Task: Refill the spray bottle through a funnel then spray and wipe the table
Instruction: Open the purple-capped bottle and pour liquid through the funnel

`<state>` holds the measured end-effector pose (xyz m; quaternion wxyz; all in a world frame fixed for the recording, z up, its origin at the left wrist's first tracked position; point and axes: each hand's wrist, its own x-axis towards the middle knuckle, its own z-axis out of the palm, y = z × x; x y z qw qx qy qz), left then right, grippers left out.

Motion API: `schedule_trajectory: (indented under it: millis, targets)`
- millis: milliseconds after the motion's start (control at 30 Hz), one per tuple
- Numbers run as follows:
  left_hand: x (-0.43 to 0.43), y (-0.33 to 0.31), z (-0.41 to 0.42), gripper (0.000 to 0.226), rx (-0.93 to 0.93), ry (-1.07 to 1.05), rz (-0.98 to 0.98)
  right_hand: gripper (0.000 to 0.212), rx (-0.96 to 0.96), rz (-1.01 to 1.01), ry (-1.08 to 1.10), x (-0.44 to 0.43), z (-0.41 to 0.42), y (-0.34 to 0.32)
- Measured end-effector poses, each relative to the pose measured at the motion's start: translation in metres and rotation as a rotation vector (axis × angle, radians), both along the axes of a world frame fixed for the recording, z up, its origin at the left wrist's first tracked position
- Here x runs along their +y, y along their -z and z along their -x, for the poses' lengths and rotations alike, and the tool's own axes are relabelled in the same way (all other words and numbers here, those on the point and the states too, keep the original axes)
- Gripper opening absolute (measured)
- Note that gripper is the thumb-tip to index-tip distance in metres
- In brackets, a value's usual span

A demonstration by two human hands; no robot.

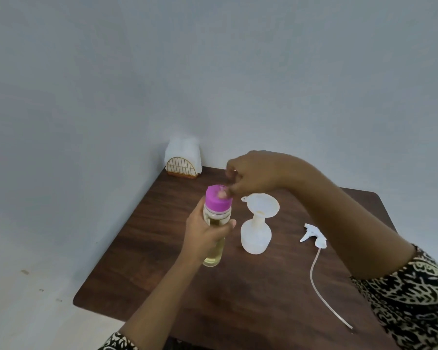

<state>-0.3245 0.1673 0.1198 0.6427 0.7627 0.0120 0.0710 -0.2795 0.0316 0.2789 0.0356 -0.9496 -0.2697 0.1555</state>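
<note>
My left hand (205,236) grips a clear refill bottle (214,256) of pale yellow liquid, held upright above the table. Its purple cap (216,200) is on top. My right hand (256,173) hovers over that cap, fingertips pinched at a small flap on it; the fingers are blurred. To the right, the translucent white spray bottle (255,237) stands on the table with a white funnel (263,205) seated in its neck. The white spray head (314,234) with its long dip tube (324,294) lies on the table further right.
The dark wooden table (162,274) stands in a corner against grey walls. A white napkin stack in a gold wire holder (183,160) sits at the far corner. Pale floor shows at the left.
</note>
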Motion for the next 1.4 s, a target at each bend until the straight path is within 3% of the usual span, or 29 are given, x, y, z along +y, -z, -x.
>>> schedule_trajectory:
  millis: [133,233,267,333,367,400,467,567,700,867,1033,1233,1300,1400]
  targets:
    - [-0.001,0.002,0.000,0.053,0.012,0.001,0.038,0.063,-0.278,0.038,0.002,0.023,0.011,0.018]
    - [-0.001,0.006,0.000,0.048,0.003,0.002,-0.004,0.029,-0.105,0.092,-0.160,0.019,0.002,0.014]
    - [-0.002,0.007,0.000,0.048,0.009,0.003,-0.022,0.039,0.019,0.091,-0.200,0.016,-0.001,0.010]
    - [-0.003,0.009,0.000,0.051,0.028,-0.003,-0.025,0.081,0.236,0.037,-0.223,0.008,-0.005,0.006]
    - [-0.003,0.010,-0.001,0.054,0.033,-0.005,-0.015,0.086,0.281,0.000,-0.192,0.006,-0.006,0.007]
    - [-0.002,0.011,-0.001,0.055,0.034,-0.006,-0.008,0.079,0.277,-0.049,-0.143,0.006,-0.005,0.007]
    - [-0.002,0.010,-0.001,0.056,0.035,-0.002,-0.005,0.044,0.145,-0.141,-0.013,0.010,-0.004,0.011]
    - [-0.001,0.011,-0.004,0.054,0.033,-0.006,-0.004,0.067,-0.043,-0.143,0.205,0.027,0.004,0.020]
    - [0.000,0.014,-0.005,0.057,0.053,-0.023,0.002,0.059,-0.210,0.045,0.098,0.043,0.008,0.034]
    - [0.004,0.016,-0.004,0.052,0.029,-0.005,-0.030,0.032,-0.094,0.075,-0.080,0.037,0.000,0.017]
    - [0.012,0.022,-0.001,0.052,0.037,-0.038,-0.018,0.041,0.045,-0.253,0.027,0.017,-0.006,0.022]
    - [0.035,0.034,0.002,0.054,0.069,-0.135,0.019,0.048,0.139,-0.860,0.558,0.009,-0.003,0.133]
    - [0.042,0.036,0.003,0.054,0.083,-0.166,0.034,0.057,0.241,-0.910,0.654,0.020,0.001,0.185]
    - [0.053,0.042,0.004,0.057,0.111,-0.210,0.033,0.060,0.291,-0.812,0.684,0.032,0.002,0.245]
